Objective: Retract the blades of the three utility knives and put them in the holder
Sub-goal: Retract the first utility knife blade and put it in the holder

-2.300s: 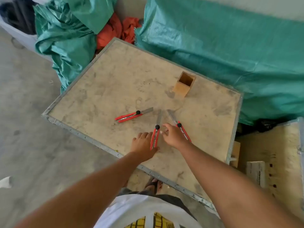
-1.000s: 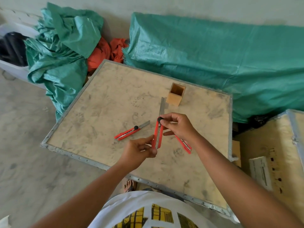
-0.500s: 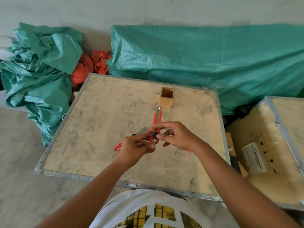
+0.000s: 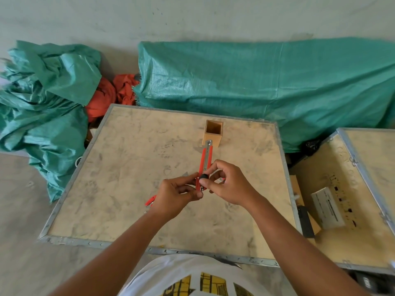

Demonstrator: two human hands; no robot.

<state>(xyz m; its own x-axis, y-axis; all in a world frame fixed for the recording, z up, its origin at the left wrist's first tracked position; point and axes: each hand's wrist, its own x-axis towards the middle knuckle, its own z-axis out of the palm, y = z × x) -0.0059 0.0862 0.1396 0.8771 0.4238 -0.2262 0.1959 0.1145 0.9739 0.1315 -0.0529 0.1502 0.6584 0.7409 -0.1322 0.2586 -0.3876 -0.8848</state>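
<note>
A red utility knife [image 4: 205, 161] is lifted above the table [image 4: 119, 167], pointing away from me toward the wooden holder [image 4: 212, 133]. My left hand [image 4: 177, 195] grips its near end. My right hand [image 4: 229, 185] pinches its black slider knob; only a short metal tip shows at the far end. A second red knife [image 4: 150, 202] lies on the table, mostly hidden under my left hand, its blade tip poking out beyond my fingers. A sliver of the third knife [image 4: 221, 179] shows between my right-hand fingers. The holder stands upright and looks empty.
Green tarps [image 4: 267, 88] and an orange cloth [image 4: 111, 92] are piled behind and left of the table. An open wooden case [image 4: 346, 189] with a white box inside sits close on the right. The table has a metal rim [image 4: 171, 251].
I lifted the middle knife off the table with both hands. The long blade seen one second ago has slid back into the handle as the knob moved toward me. The view tilted up.
</note>
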